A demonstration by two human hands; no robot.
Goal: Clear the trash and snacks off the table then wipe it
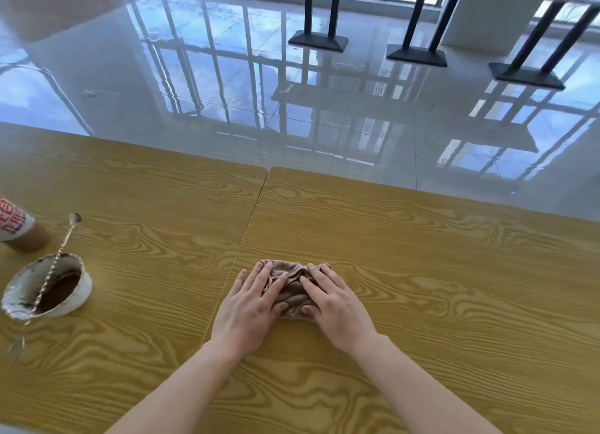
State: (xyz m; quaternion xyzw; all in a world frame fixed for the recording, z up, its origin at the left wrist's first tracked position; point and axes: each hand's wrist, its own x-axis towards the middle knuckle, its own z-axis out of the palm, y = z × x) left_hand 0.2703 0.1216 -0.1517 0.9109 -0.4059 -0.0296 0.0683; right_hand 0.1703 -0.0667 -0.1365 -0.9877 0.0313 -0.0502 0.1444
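Observation:
A crumpled brown cloth lies on the wood-grain table, just right of the seam between two tabletops. My left hand presses flat on the cloth's left side, and my right hand presses on its right side. The fingers of both hands spread over the fabric and the thumbs touch its near edge. Most of the cloth's middle shows between the hands.
At the left edge stands a white bowl with brown residue and a long metal spoon leaning across it. Behind it is a cup with red print. Beyond the table's far edge lies glossy floor with black table bases.

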